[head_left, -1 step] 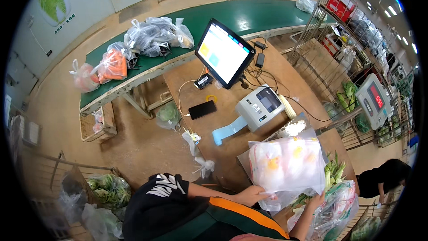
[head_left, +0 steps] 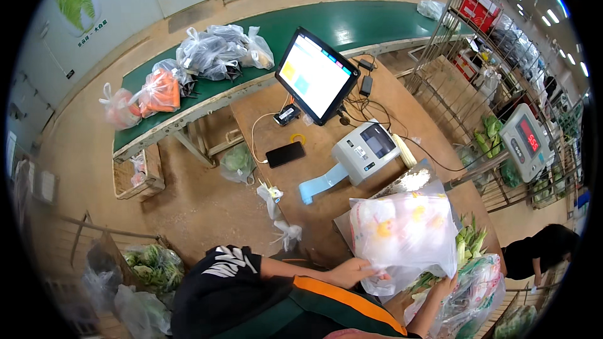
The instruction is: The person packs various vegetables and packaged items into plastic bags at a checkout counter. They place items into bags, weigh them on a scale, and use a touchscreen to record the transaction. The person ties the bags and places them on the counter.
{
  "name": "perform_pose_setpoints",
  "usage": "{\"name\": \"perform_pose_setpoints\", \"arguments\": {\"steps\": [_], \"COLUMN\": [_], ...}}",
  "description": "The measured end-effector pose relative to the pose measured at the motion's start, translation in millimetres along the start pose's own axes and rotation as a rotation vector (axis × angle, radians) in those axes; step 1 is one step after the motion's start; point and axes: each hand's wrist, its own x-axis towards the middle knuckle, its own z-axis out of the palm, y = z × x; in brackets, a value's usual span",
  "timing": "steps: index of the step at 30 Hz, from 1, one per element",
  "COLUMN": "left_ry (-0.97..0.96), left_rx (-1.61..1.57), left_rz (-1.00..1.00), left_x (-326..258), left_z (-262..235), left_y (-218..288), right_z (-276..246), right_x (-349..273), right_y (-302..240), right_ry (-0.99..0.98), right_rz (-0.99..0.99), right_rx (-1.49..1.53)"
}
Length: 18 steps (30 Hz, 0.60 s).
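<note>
A white translucent plastic bag [head_left: 405,232], with pink and yellow prints showing through, lies on the metal weighing plate [head_left: 344,225] of a scale. At its near left edge my left hand [head_left: 352,272] pinches the loose plastic. My right hand [head_left: 443,287] grips the near right corner with closed fingers, partly hidden by the film. Close by my right hand, long green-and-white vegetables [head_left: 469,242] and a clear bag with red print [head_left: 480,282] sit beside the table. The scale's display [head_left: 529,142], lit with red digits, stands on a pole at the right.
A label printer [head_left: 365,150] with a blue strip, a tilted touchscreen [head_left: 316,75] and a black phone [head_left: 286,154] occupy the table. Beyond runs a green conveyor [head_left: 301,22] carrying bagged produce. Wire cages [head_left: 440,44] stand right; another person [head_left: 534,251] is at far right.
My left hand's fingers have shifted slightly along the bag's near left edge. The bag and my right hand stay almost in place.
</note>
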Motion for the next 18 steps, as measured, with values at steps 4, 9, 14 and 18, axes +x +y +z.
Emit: {"name": "perform_pose_setpoints", "arguments": {"steps": [4,9,14,18], "left_ry": [-0.361,-0.233,-0.196,0.074], "left_rx": [-0.312,0.091,0.354,-0.017], "left_rz": [-0.310,0.008,0.294,0.149], "left_x": [-37.0,-7.8,136.9,220.2], "left_z": [-24.0,-17.7,22.0,11.8], "left_y": [50.7,138.9,228.6,156.2], "right_z": [-3.1,-66.4,-81.9,-43.3], "right_x": [-93.6,-89.1,-46.6,4.4], "right_y": [-88.1,-194.0,-300.6,-296.3], "right_ry": [-0.202,-0.680,-0.336,-0.760], "right_rz": [0.157,0.181,0.155,-0.083], "right_rx": [1.024,1.484,1.381,1.256]}}
